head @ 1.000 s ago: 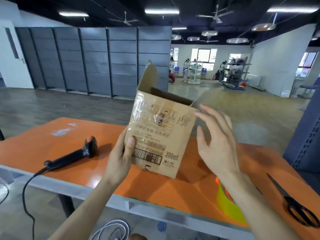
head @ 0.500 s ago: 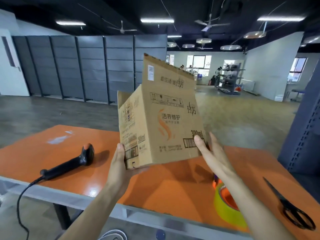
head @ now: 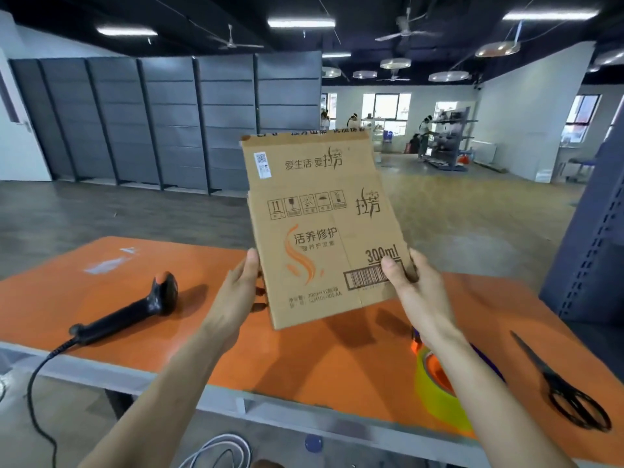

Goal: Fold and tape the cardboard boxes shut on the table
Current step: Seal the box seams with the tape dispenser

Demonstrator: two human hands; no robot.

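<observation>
I hold a brown printed cardboard box (head: pixel 320 231) upright in the air above the orange table (head: pixel 135 332), its broad front face toward me and its top flap standing up. My left hand (head: pixel 241 292) grips the box's lower left edge, thumb on the front and fingers curled behind. My right hand (head: pixel 410 282) grips the lower right corner, thumb pressed on the barcode. A yellow-green tape roll (head: pixel 435 390) lies on the table under my right forearm, partly hidden by it.
A black barcode scanner (head: pixel 135 309) with a cable lies on the table's left part. Black scissors (head: pixel 564 386) lie near the right edge. A blue rack (head: pixel 594 231) stands at the right. Grey lockers line the far wall.
The box has turned from its narrow side to its broad front face toward me. My right hand went from open beside it to gripping the lower right corner.
</observation>
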